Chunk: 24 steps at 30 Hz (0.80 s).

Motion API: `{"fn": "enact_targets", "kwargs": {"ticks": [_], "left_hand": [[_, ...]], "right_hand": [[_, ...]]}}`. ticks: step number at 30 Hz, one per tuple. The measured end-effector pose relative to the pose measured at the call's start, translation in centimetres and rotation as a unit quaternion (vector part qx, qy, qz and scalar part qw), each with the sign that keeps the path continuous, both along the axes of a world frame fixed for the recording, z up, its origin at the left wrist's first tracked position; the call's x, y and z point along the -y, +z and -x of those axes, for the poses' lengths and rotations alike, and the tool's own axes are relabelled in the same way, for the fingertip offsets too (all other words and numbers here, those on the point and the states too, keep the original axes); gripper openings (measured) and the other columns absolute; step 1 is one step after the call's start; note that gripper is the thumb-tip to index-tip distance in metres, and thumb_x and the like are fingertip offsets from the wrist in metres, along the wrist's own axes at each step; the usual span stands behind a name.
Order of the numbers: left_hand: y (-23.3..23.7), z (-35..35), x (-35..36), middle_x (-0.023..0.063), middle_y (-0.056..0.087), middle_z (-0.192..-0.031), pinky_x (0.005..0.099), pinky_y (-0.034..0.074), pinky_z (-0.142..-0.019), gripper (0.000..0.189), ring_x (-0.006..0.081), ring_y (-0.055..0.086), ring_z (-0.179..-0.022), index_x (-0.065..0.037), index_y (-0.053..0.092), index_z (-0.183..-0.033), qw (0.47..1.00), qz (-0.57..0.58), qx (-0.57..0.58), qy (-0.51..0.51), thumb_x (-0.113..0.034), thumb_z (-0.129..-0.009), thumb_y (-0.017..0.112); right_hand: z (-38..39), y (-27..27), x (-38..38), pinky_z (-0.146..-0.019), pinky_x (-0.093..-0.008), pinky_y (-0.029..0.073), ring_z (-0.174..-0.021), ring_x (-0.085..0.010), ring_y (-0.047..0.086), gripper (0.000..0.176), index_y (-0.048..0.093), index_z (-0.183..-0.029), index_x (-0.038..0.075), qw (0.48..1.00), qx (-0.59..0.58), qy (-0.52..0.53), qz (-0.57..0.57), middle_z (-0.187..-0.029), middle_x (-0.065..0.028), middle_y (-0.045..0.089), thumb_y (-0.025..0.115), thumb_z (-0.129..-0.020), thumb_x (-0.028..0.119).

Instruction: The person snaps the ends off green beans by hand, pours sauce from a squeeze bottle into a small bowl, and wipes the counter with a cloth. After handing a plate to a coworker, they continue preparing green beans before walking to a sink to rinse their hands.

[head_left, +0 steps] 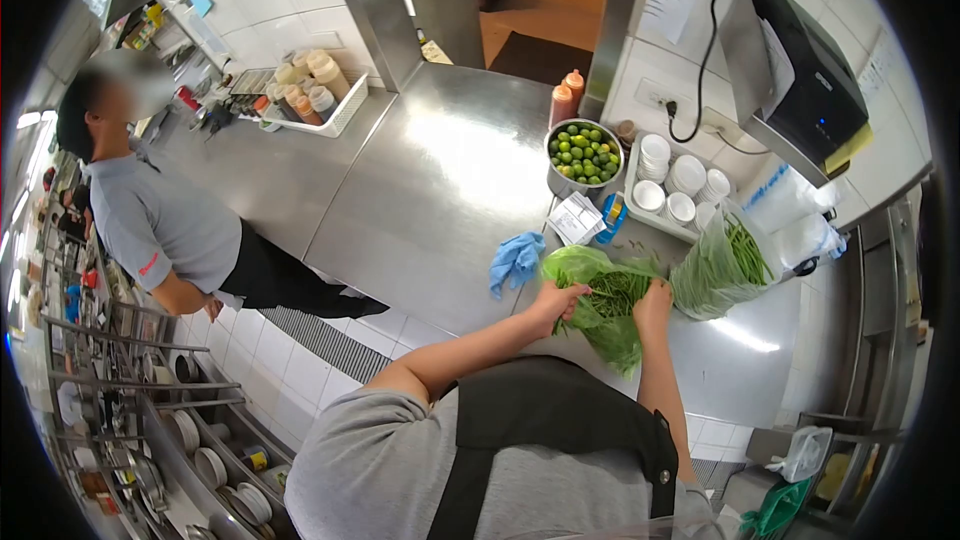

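A green plastic bag lies open near the counter's front edge, with cut green pieces inside. My left hand is at the bag's left side, its fingers closed on something I cannot make out. At the bag's right rim my right hand has its fingers pressed together on the plastic. Just right of it stands a clear bag of long green beans. A blue cloth lies to the left of the green bag.
Behind the bags are a pot of green limes, a tray of white cups, white papers and two sauce bottles. A printer hangs at right. Another person stands at left, near a bottle basket.
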State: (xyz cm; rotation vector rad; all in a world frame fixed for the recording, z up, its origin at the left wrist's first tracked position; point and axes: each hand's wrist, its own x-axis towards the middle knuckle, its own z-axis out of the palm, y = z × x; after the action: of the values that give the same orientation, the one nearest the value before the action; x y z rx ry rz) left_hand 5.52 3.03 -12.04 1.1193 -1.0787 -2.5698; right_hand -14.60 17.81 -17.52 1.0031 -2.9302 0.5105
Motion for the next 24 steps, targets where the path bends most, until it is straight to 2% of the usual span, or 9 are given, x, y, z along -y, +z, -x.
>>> {"fn": "enact_targets", "kwargs": {"ticks": [2,6,8,10,12,15,16,19,24], "left_hand": [[0.1,0.1,-0.4,-0.0054,0.042,-0.061,0.0247,0.029,-0.045,0.014,0.0073,0.036,-0.049,-0.004,0.067,-0.094,1.0,0.015,-0.002,-0.004,-0.017,-0.089,0.069],[1.5,-0.2,-0.1,-0.006,0.04,-0.06,0.0241,0.027,-0.044,0.015,0.0067,0.034,-0.048,-0.003,0.068,-0.094,1.0,0.025,0.005,-0.001,-0.016,-0.088,0.07],[2.6,-0.3,0.2,-0.0067,0.038,-0.059,0.0241,0.027,-0.044,0.015,0.0065,0.034,-0.048,-0.003,0.068,-0.092,0.999,0.035,0.017,0.017,-0.016,-0.086,0.072],[2.2,-0.2,0.8,-0.0075,0.04,-0.06,0.0232,0.026,-0.043,0.011,0.0045,0.034,-0.047,-0.004,0.067,-0.09,0.998,0.04,0.034,0.027,-0.013,-0.085,0.072],[2.2,-0.1,1.1,-0.0048,0.049,-0.063,0.0226,0.026,-0.043,0.015,0.0045,0.034,-0.047,-0.002,0.067,-0.093,0.999,0.031,0.024,0.027,-0.013,-0.085,0.073],[4.4,0.8,0.4,0.0009,0.062,-0.074,0.0219,0.027,-0.044,0.021,0.0044,0.034,-0.047,0.0,0.069,-0.1,0.997,0.074,-0.008,-0.008,-0.015,-0.085,0.074],[4.8,1.2,0.1,0.0053,0.069,-0.085,0.0216,0.028,-0.044,0.026,0.0039,0.037,-0.048,0.001,0.07,-0.106,0.995,0.086,-0.022,-0.035,-0.016,-0.086,0.074],[6.3,3.0,-2.0,0.0013,0.069,-0.084,0.0211,0.028,-0.044,0.028,0.0025,0.039,-0.05,0.0,0.069,-0.108,0.98,0.172,0.006,-0.102,-0.017,-0.086,0.076],[7.4,4.6,-3.1,-0.0004,0.068,-0.08,0.0215,0.03,-0.044,0.026,0.0028,0.042,-0.051,-0.001,0.072,-0.1,0.981,0.186,-0.045,-0.039,-0.019,-0.084,0.078]], "right_hand": [[0.4,0.3,-0.2,-0.088,-0.0463,0.046,-0.106,-0.0407,0.055,0.037,0.06,-0.104,-0.004,0.998,0.013,0.029,0.049,-0.112,-0.0248,0.058,0.067,-0.067,-0.004],[0.0,3.8,-0.1,-0.072,-0.0445,0.051,-0.082,-0.0384,0.065,0.025,0.067,-0.09,-0.001,0.993,0.089,0.014,0.079,-0.084,-0.0215,0.067,0.069,-0.066,0.006],[-0.6,6.4,-0.3,-0.069,-0.0455,0.05,-0.077,-0.0402,0.064,0.014,0.066,-0.079,-0.003,0.988,0.107,0.009,0.109,-0.077,-0.0233,0.065,0.064,-0.066,0.004],[-0.8,8.2,-1.1,-0.068,-0.0426,0.051,-0.076,-0.0381,0.066,0.02,0.072,-0.083,-0.001,0.981,0.117,0.004,0.152,-0.078,-0.0236,0.067,0.066,-0.066,0.007],[-0.6,8.7,-2.3,-0.067,-0.0377,0.052,-0.072,-0.0297,0.068,0.025,0.076,-0.091,0.001,0.976,0.123,0.015,0.181,-0.077,-0.0199,0.07,0.069,-0.067,0.009],[-1.7,12.2,-3.3,-0.066,-0.0316,0.051,-0.07,-0.0185,0.067,0.024,0.075,-0.095,-0.001,0.907,0.347,-0.022,0.24,-0.077,-0.0132,0.072,0.072,-0.072,0.006],[-2.0,12.1,-3.4,-0.067,-0.0298,0.051,-0.071,-0.0164,0.066,0.024,0.074,-0.097,-0.002,0.873,0.395,-0.031,0.285,-0.08,-0.012,0.072,0.072,-0.075,0.004],[-3.1,11.6,-3.0,-0.07,-0.0256,0.051,-0.075,-0.0123,0.065,0.023,0.072,-0.103,-0.005,0.76,0.512,-0.047,0.398,-0.087,-0.0099,0.072,0.071,-0.08,0.001],[-6.1,11.1,-2.3,-0.072,-0.0255,0.053,-0.079,-0.0129,0.066,0.022,0.07,-0.105,-0.006,0.626,0.626,-0.065,0.461,-0.093,-0.01,0.071,0.071,-0.086,0.004]]}}
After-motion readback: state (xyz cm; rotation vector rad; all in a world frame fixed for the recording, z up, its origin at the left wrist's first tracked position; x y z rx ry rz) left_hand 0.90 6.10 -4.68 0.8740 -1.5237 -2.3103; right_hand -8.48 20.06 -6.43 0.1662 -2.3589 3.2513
